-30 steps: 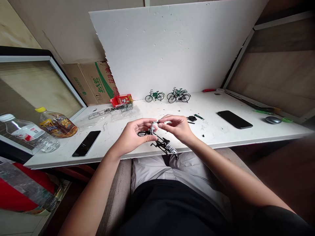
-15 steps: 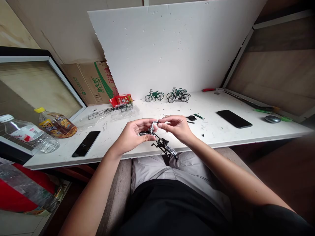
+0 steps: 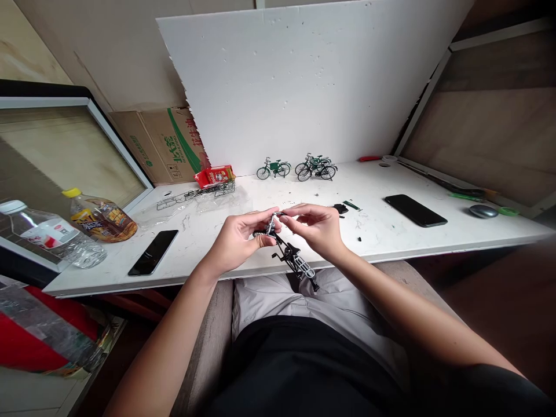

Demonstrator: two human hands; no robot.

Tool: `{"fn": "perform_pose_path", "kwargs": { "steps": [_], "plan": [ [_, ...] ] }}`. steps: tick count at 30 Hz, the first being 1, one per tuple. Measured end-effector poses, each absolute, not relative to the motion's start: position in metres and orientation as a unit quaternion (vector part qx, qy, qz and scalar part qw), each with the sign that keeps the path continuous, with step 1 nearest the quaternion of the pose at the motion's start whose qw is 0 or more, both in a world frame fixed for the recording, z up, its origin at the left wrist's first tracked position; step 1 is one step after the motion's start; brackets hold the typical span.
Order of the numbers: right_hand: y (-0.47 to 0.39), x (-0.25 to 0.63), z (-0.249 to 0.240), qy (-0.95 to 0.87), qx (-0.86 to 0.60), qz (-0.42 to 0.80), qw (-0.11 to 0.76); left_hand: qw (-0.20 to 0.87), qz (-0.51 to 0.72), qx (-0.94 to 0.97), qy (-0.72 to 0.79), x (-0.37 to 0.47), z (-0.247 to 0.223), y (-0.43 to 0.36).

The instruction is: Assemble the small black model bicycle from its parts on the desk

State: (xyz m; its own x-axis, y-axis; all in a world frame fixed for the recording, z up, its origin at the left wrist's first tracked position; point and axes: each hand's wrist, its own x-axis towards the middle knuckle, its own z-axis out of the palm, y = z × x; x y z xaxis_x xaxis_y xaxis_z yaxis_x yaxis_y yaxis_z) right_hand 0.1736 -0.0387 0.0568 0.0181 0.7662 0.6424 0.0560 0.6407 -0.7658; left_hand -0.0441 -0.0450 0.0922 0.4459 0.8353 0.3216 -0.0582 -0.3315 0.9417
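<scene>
A partly built black model bicycle (image 3: 295,256) with a silver rear rack hangs tilted between my hands, just over the table's front edge. My left hand (image 3: 234,240) is closed on its front end, thumb and fingers around the fork and the silver handlebar stem. My right hand (image 3: 315,227) pinches the end of the handlebar (image 3: 278,214) between thumb and forefinger. Its fingertips partly hide what they grip. No rear wheel shows on the frame. Finished green model bicycles (image 3: 273,168) stand at the back of the table, one apart and others close together (image 3: 317,168).
Small black parts (image 3: 340,209) and a green strip (image 3: 351,205) lie right of my hands. Phones lie at left (image 3: 153,253) and right (image 3: 416,210). Bottles (image 3: 102,217), a red packet (image 3: 215,175) and black part sprues (image 3: 195,194) occupy the left. A mouse (image 3: 483,211) sits far right.
The model bicycle has shifted slightly right and turned a little in my hands. Both hands keep their hold, and the right has moved slightly right.
</scene>
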Motion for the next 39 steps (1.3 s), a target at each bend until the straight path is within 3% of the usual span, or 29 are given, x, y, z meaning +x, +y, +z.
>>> {"fn": "perform_pose_path", "kwargs": {
  "steps": [10,18,23,30,33,39],
  "plan": [
    [-0.042,0.182,0.064,-0.715,-0.294,0.184,0.607,0.437,0.436,0.742,0.261,-0.047,0.091,-0.046],
    [-0.043,0.174,0.057,-0.661,-0.28,0.224,0.659,0.471,0.472,0.713,0.216,-0.039,0.084,-0.047],
    [-0.04,0.177,0.056,-0.663,-0.268,0.277,0.642,0.473,0.463,0.722,0.201,-0.04,0.087,-0.049],
    [-0.042,0.176,0.058,-0.672,-0.253,0.25,0.649,0.465,0.461,0.73,0.197,-0.042,0.086,-0.046],
    [-0.043,0.173,0.061,-0.641,-0.274,0.308,0.647,0.481,0.468,0.713,0.201,-0.043,0.086,-0.044],
    [-0.041,0.169,0.071,-0.545,-0.218,0.562,0.583,0.504,0.49,0.679,0.211,-0.042,0.086,-0.043]
  ]
}}
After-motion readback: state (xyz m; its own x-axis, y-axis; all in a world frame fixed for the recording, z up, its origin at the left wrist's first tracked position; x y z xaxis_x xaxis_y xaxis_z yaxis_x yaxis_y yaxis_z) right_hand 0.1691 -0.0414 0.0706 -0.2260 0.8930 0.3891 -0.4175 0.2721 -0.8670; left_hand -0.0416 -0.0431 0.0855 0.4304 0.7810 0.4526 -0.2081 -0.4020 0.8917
